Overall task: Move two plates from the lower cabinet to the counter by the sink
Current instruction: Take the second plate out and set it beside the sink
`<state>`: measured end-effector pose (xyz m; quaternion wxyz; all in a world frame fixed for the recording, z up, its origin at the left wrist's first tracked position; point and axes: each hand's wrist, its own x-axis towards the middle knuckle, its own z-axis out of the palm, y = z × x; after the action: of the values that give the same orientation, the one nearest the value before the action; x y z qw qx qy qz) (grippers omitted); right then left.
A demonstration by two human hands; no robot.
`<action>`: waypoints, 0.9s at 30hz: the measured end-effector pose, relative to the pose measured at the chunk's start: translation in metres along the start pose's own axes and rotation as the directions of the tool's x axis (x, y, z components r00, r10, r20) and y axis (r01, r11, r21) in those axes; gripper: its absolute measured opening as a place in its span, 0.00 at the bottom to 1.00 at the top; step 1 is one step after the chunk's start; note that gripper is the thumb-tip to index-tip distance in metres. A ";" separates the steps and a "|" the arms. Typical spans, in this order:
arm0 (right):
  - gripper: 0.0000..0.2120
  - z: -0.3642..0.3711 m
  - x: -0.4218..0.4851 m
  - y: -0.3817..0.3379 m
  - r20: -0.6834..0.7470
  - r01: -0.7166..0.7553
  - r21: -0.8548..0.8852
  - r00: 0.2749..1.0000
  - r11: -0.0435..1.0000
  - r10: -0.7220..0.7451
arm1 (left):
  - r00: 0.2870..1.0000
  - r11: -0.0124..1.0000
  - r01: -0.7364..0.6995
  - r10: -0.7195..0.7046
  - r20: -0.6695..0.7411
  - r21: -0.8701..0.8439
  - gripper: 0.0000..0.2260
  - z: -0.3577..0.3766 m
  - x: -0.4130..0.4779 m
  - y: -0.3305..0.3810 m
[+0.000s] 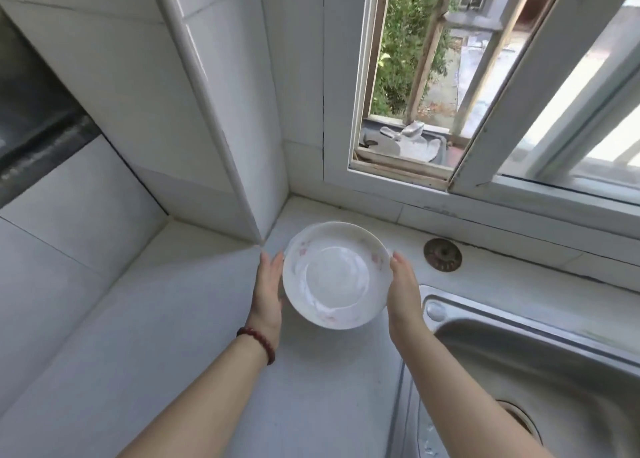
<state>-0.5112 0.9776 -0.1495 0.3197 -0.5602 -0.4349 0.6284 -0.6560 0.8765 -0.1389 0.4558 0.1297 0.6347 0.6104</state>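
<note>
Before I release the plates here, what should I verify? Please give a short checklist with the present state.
1. Left hand and right hand flank the plates: ok.
2. Two plates stacked, second rim visible at back left: ok.
3. Plates over the counter, beside the sink: ok.
4. Plates away from the sink edge: ok.
5. Plates resting fully on the counter: cannot tell.
</note>
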 end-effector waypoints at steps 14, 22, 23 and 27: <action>0.22 0.012 0.034 0.022 -0.034 -0.041 0.044 0.999 0.998 0.043 | 1.000 1.000 0.007 -0.007 -0.003 0.015 0.19 -0.003 0.030 -0.018; 0.23 0.013 0.039 0.027 -0.002 -0.045 0.012 0.999 0.999 0.045 | 1.000 0.999 0.010 -0.011 0.014 0.045 0.22 -0.005 0.037 -0.026; 0.23 0.013 0.039 0.027 0.007 -0.045 0.010 0.999 0.999 0.045 | 1.000 0.999 0.016 -0.017 0.015 0.046 0.23 -0.005 0.037 -0.026; 0.24 0.013 0.040 0.028 0.013 -0.035 -0.007 0.999 0.999 0.035 | 1.000 0.999 0.027 -0.028 0.013 0.038 0.24 -0.005 0.039 -0.029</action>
<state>-0.5279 0.9987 -0.1916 0.3039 -0.5647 -0.4291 0.6361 -0.6703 0.8951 -0.1820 0.4660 0.1337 0.6448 0.5909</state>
